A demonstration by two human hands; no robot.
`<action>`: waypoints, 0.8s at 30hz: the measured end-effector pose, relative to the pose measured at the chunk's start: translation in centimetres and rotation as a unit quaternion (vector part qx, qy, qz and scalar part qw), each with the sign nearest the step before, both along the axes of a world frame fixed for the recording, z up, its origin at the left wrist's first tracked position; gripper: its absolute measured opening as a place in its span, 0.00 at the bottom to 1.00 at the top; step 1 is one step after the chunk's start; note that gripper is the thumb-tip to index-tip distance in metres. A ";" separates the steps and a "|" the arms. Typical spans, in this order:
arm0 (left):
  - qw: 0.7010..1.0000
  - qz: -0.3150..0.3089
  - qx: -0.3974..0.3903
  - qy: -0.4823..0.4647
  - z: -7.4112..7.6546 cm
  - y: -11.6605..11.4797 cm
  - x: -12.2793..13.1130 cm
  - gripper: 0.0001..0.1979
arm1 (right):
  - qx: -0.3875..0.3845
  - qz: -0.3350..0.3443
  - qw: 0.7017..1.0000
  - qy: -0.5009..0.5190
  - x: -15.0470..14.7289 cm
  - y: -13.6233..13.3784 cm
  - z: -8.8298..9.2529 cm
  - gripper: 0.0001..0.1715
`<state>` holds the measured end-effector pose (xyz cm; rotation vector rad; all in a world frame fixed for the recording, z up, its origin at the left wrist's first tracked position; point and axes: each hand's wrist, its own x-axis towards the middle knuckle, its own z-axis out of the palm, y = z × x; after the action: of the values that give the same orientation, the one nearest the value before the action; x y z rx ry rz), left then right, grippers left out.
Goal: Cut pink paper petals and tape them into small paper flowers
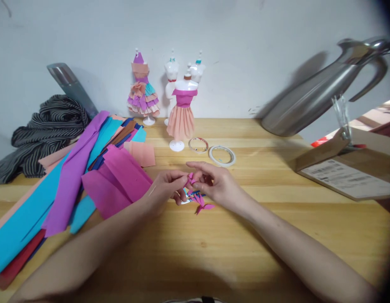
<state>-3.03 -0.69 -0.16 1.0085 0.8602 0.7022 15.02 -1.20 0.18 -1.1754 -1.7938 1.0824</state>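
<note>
Both hands meet over the middle of the wooden table [213,252]. My left hand [165,187] and my right hand [213,183] each pinch a small folded piece of pink paper [191,178] between the fingertips. Just below it lie pink paper scraps [203,205] and what looks like small scissors [190,198], mostly hidden by the hands. A stack of coloured paper sheets [87,176] in pink, purple, blue and peach lies to the left.
Small mannequins stand at the back, one in a peach and pink dress [181,113], one in a layered dress [141,94]. Two tape rolls [222,155] lie near them. A steel jug [317,92], a cardboard box [343,168] and striped cloth [46,130] flank the table.
</note>
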 end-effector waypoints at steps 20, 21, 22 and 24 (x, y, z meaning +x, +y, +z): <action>0.990 0.106 0.094 -0.005 -0.5 0.1 0.1 0.12 | -0.074 -0.001 0.990 0.118 0.0 -0.2 -0.4 0.28; 0.990 0.106 0.095 -0.006 -0.5 0.1 0.1 0.12 | -0.080 0.001 0.989 0.122 0.0 -0.1 -0.5 0.27; 0.990 0.107 0.095 -0.006 -0.4 0.1 0.1 0.12 | -0.087 0.004 0.988 0.126 0.1 -0.1 -0.5 0.27; 0.990 0.108 0.094 -0.007 -0.3 0.1 0.1 0.12 | -0.102 0.011 0.986 0.130 0.1 -0.1 -0.6 0.26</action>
<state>-2.96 -0.61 -0.50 1.0861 0.9122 0.9883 15.15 -1.27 -0.46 -1.0768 -1.5247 1.3905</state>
